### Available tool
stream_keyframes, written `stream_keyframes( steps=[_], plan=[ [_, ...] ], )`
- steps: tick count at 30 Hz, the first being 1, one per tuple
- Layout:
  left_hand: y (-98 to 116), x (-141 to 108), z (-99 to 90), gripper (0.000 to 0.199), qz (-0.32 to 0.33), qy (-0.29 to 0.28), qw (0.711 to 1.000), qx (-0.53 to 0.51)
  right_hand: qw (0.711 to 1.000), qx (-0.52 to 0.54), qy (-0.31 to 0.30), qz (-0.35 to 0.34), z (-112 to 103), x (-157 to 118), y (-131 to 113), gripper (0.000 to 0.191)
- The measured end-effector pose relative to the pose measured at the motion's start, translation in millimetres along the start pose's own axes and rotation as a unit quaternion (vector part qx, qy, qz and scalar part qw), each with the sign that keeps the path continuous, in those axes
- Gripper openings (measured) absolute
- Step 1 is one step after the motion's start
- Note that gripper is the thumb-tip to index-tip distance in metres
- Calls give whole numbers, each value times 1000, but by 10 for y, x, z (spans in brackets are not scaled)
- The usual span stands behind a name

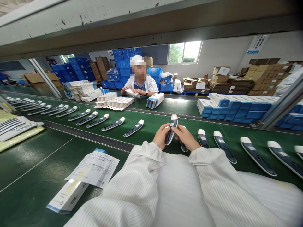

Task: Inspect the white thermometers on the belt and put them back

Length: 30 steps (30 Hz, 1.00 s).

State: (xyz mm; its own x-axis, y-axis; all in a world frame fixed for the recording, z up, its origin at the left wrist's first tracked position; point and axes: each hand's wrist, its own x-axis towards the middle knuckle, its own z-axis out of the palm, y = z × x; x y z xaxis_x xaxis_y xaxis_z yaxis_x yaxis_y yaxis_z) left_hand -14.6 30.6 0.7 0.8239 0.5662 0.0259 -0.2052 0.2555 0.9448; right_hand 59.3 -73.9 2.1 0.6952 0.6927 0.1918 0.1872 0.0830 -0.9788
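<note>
Above the green surface (151,121), the left hand (161,136) and right hand (186,137) grip one white-tipped device (170,130). Its label is unreadable.

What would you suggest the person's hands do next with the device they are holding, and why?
Probably lower the white-tipped device from the left hand and right hand and lay it flat on the green belt, white tip pointing away, because the other devices nearby lie flat in rows that way.
</note>
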Motion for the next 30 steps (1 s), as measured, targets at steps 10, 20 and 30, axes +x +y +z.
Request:
stream_keyframes(
  steps=[10, 20, 30],
  plan=[
    [-4, 75, -289, 55, 121, -79, 777, 612, 995, 99, -22, 27, -60, -11, 38, 30],
    [68, 114, -224, 34, -44, 31, 993, 107, 1000, 8, 17, 18, -25, 90, 286, 50],
    [80, -45, -33, 40, -95, -24, 993, -67, 944, -293, 149, -21, -100, 131, 406, 23]
  ],
)
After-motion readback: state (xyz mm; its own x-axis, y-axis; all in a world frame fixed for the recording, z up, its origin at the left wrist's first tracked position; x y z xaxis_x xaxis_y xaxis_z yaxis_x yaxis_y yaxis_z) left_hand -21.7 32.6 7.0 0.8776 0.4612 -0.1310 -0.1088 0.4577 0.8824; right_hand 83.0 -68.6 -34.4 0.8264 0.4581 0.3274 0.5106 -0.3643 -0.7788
